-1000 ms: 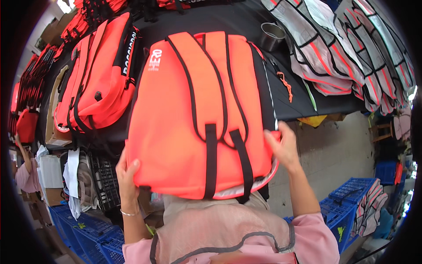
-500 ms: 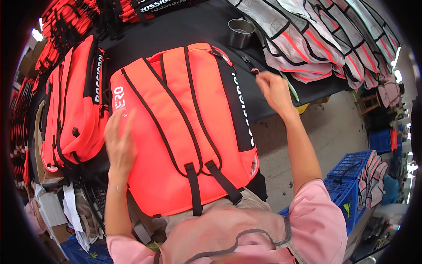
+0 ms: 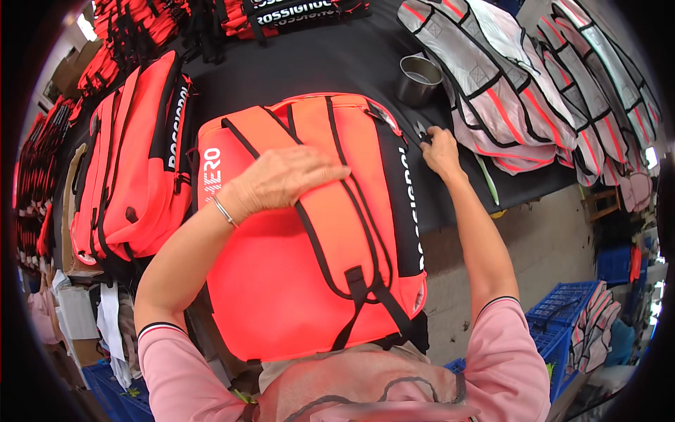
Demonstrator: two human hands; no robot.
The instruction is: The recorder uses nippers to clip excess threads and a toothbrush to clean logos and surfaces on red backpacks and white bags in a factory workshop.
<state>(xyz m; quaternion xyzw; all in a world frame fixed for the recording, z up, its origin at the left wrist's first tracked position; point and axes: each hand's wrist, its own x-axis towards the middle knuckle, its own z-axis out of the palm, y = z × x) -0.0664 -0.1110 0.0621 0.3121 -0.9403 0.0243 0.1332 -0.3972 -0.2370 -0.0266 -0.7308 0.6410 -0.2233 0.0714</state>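
Note:
A bright red-orange backpack [image 3: 281, 281] lies with its strap side up on the black-covered table, its lower end close to my body. My left hand [image 3: 292, 176] rests across the orange shoulder straps [image 3: 334, 232], fingers stretched out and lying over them. Right of the backpack, my right hand [image 3: 443, 151] is closed around the handles of small thread snips [image 3: 422, 132], whose blades point away from me. Part of the handles is hidden by the fingers. A slim white and green tool [image 3: 486, 179] lies just right of that hand.
A metal cup [image 3: 420, 79] stands beyond the snips. Grey bag pieces with red stripes [image 3: 506, 91] are heaped at the right. Another red backpack [image 3: 130, 169] lies left, with more red bags [image 3: 133, 28] behind. Blue crates [image 3: 559, 309] stand on the floor at right.
My left hand has moved from the backpack's left side onto the straps, which have shifted right. My right hand has closed on the snips. The whole view has shifted slightly.

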